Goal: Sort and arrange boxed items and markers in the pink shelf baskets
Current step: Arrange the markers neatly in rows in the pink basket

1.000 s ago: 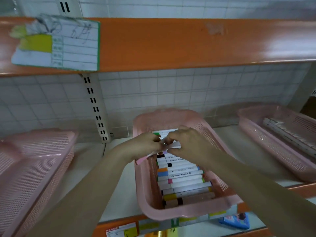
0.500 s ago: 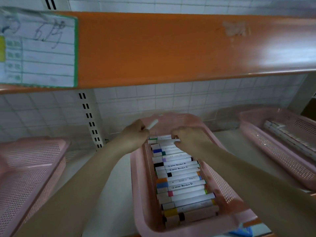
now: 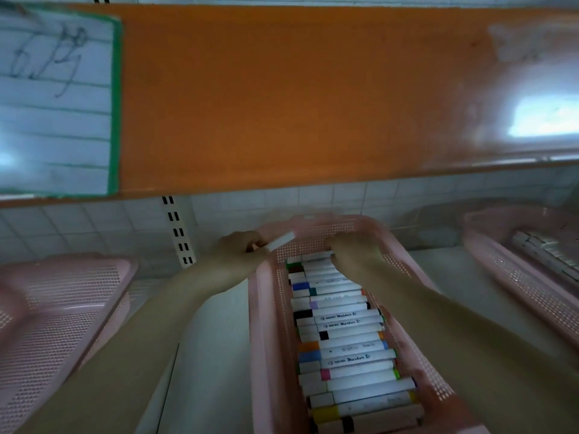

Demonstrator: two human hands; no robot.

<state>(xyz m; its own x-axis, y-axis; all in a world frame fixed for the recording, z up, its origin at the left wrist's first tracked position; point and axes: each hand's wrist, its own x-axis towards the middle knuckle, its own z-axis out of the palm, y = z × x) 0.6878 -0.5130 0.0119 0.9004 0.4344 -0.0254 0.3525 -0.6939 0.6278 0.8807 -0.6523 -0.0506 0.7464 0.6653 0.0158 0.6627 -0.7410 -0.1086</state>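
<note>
A pink mesh basket [image 3: 269,324] stands in the middle of the shelf, filled with a row of white markers [image 3: 344,339] with coloured caps, lying crosswise. My left hand [image 3: 238,250] is at the basket's far left corner and grips one white marker [image 3: 281,241] that sticks out up and to the right. At the far end of the row, my right hand [image 3: 354,250] has its fingers curled down onto the markers there; what it holds is hidden.
An orange shelf board [image 3: 297,98] hangs low overhead, with a handwritten paper label [image 3: 53,101] at its left. Another pink basket [image 3: 56,311] stands to the left. A third pink basket [image 3: 507,270] at the right holds long white boxed items [image 3: 551,258]. White tiled wall behind.
The view has tilted up and moved closer. Both hands moved from the middle of the row to the basket's far end, and they have separated; the left hand now holds one marker alone.
</note>
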